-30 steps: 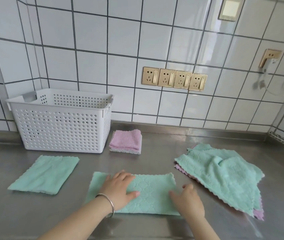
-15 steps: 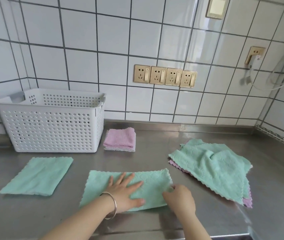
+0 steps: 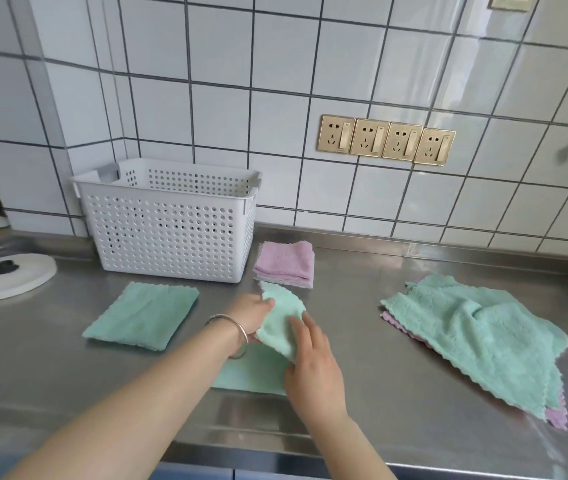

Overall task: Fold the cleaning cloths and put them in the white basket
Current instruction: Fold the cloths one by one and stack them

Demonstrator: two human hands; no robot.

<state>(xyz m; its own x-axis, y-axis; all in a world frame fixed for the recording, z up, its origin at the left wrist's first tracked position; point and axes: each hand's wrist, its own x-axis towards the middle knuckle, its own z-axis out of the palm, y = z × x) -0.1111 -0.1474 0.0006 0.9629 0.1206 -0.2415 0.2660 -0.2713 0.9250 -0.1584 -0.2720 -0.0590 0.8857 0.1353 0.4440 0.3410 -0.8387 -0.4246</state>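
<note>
A green cloth [image 3: 280, 323] lies in front of me on the steel counter, its right half lifted and turned over to the left. My left hand [image 3: 251, 315] grips the raised flap at its far edge, and my right hand [image 3: 313, 368] holds the near part of the same flap. Left of it a folded green cloth [image 3: 142, 315] lies flat. A folded pink cloth stack [image 3: 286, 263] sits beside the white basket [image 3: 171, 233], which stands against the tiled wall. A loose pile of green and pink cloths [image 3: 479, 337] lies to the right.
A round white lid with a black knob [image 3: 5, 275] rests at the counter's left end. Gold wall sockets [image 3: 386, 140] sit above the counter. The counter's front edge [image 3: 275, 452] runs just below my arms.
The cloth lay flat under both hands before. Its right side has since been lifted and carried over to the left, and the view has swung left.
</note>
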